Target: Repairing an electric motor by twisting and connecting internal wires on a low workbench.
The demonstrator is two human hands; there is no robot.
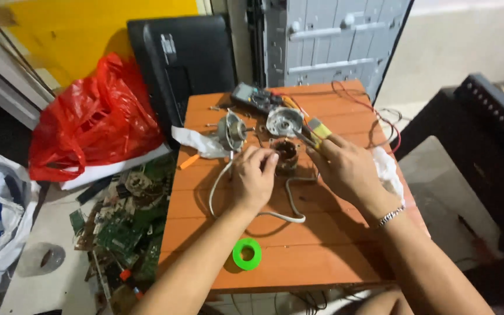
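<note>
From my feed the light is even and fairly bright from overhead, with soft shadows under the green tape roll (247,254) and my forearms on the wooden table (298,256). The red plastic bag (91,119) at ten o'clock shows small glare patches. Detail is soft throughout; three o'clock falls dark, and edges bow slightly.

On the orange wooden counter (298,256), the left hand (252,181) touches a copper-wound motor stator (286,153), while the right hand (348,169) pinches a slim tool (305,137) toward it. A white cable (290,201) loops below; a green tape roll (247,254) lies nearer.
</note>
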